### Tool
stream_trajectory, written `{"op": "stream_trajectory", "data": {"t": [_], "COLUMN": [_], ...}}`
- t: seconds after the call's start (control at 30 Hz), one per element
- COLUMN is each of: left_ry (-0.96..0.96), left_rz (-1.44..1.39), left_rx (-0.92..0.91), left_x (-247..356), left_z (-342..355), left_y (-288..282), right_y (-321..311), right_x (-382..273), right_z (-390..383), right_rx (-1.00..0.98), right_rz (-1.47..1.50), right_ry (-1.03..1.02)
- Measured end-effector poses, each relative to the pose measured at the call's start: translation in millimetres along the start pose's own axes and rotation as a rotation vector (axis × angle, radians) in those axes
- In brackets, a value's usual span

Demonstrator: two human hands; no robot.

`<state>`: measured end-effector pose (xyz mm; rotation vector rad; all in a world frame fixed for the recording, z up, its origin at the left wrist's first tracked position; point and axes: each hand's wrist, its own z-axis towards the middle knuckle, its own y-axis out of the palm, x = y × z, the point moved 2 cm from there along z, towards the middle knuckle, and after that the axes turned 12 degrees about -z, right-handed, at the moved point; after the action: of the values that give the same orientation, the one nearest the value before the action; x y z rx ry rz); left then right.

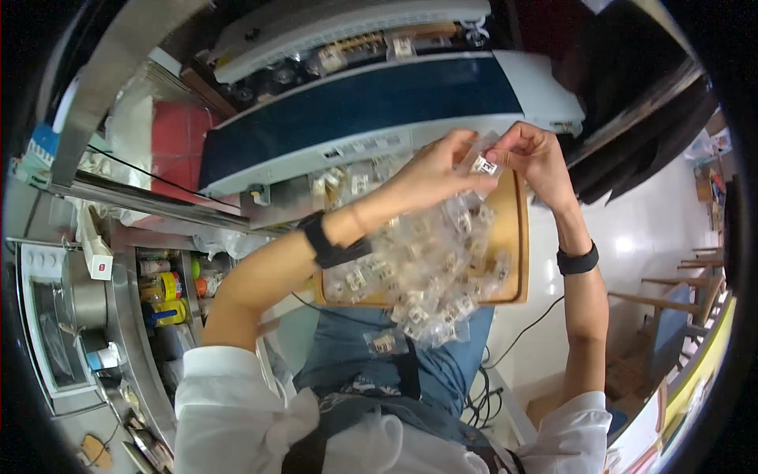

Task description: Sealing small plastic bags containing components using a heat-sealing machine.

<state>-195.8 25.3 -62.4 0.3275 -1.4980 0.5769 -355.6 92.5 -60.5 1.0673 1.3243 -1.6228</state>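
Note:
Both hands are raised over a wooden board (513,261) at the centre. My left hand (450,170) and my right hand (527,154) are closed on one small clear packet (483,164) with a dark-printed white label, fingertips pinched at its edges. Below them, several similar packets (410,268) lie heaped on the board and spill over its near edge onto my lap. Just beyond the board stands a long grey machine with a dark blue panel (355,103).
A steel shelf with bottles (166,296) and a white appliance (39,316) stand at the left, beside a metal rail (174,197). A red padded object (178,142) sits behind the rail. Wooden chairs (671,316) are at the right. A black cable (521,340) runs along the floor.

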Motion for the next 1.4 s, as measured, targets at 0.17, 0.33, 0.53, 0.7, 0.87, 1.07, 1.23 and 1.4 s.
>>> {"op": "stream_trajectory", "data": {"t": [0.17, 0.33, 0.53, 0.7, 0.87, 1.07, 1.23, 1.4], "left_ry": [-0.117, -0.041, -0.113, -0.3, -0.272, -0.266, -0.147, -0.074], "left_rz": [-0.339, -0.527, -0.789, -1.037, -1.17, -1.062, -1.065, -1.092], "left_rx": [-0.121, 0.016, 0.149, 0.203, 0.24, 0.246, 0.293, 0.51], "left_x": [-5.3, 0.1, -13.9, -53.9, -74.4, -71.8, -71.9, -65.4], "left_z": [67.7, 116.5, 168.4, 219.6, 249.8, 258.1, 250.4, 226.8], "left_y": [-13.9, -16.6, -24.1, -16.2, -20.5, -14.7, -28.9, -32.4], "right_y": [-18.4, -45.6, -70.2, -85.5, -87.0, -100.0, -86.0, -78.5], "right_x": [-20.2, 0.5, 20.9, 62.0, 83.7, 106.7, 100.3, 67.5], "right_z": [47.3, 78.3, 121.5, 152.0, 186.4, 213.3, 229.9, 150.3], "right_rx": [0.379, 0.271, 0.368, 0.419, 0.508, 0.644, 0.574, 0.598], "right_rz": [0.028, -0.085, -0.071, 0.166, 0.275, 0.295, 0.222, -0.004], "right_ry": [-0.135, 0.072, 0.079, 0.217, 0.212, 0.3, 0.347, 0.096]}}
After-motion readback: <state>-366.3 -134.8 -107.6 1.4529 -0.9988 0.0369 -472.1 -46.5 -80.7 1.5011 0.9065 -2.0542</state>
